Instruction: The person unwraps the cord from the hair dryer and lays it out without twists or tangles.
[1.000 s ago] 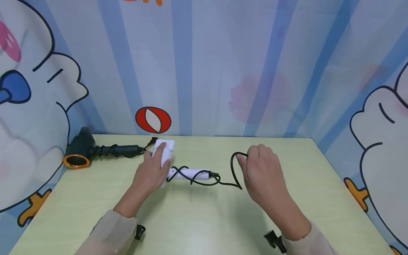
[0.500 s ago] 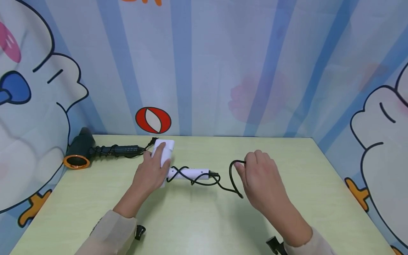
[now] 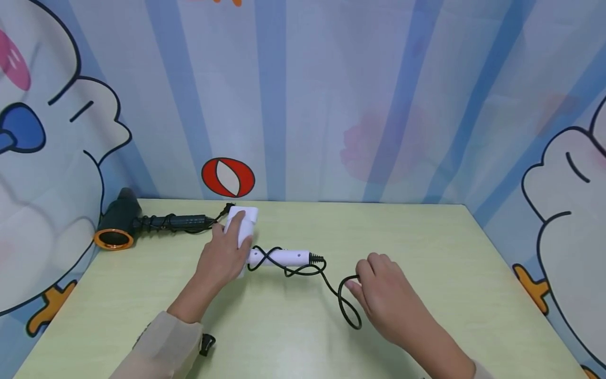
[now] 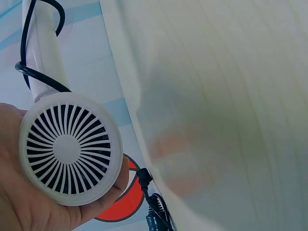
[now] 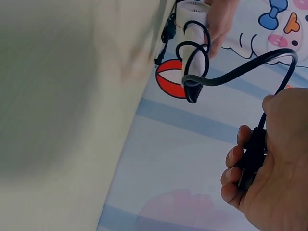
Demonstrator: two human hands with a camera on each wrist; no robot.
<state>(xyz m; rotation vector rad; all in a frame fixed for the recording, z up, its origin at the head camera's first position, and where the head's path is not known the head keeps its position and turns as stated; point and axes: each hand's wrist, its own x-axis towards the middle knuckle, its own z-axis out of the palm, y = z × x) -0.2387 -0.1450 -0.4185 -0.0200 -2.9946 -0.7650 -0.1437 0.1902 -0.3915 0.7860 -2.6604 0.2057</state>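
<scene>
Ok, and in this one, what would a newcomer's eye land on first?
Probably the white hair dryer near the middle of the head view, its head gripped by the left hand, with a black cord looped about its handle and leading to the plug in the right hand. Next comes the dark hair dryer with an orange ring, lying at the table's far left.

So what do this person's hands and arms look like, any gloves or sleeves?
The left hand and right hand wear no gloves. The left sleeve is light beige, with a small black piece beside it; the right sleeve barely shows.
</scene>
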